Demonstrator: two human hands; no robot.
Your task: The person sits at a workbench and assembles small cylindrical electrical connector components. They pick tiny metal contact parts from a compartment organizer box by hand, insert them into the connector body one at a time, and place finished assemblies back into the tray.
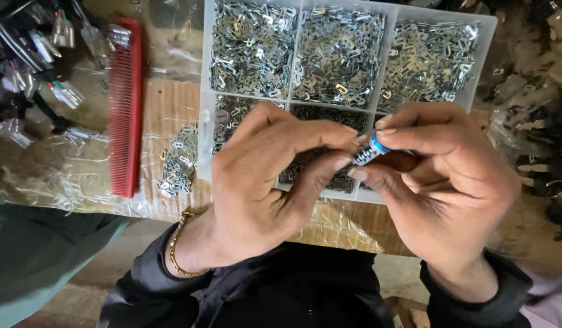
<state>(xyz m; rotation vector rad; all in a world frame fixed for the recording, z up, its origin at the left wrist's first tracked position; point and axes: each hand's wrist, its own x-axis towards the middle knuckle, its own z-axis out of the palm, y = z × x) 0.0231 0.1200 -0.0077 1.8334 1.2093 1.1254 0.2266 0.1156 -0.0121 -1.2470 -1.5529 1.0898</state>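
Both hands (366, 176) around small cylinder (371, 149)

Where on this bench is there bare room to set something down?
Barest: the strip between the red comb and the parts tray, above the loose metal pile. Also the front edge under the left hand. Crowded: the clutter left of the comb, and right of the tray.

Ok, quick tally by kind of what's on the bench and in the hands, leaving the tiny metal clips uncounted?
Divided clear plastic tray: 1
Red comb: 1
Loose pile of metal clips beside the tray: 1
Small blue-tipped part, pinched between left hand and right hand: 1
Total: 4
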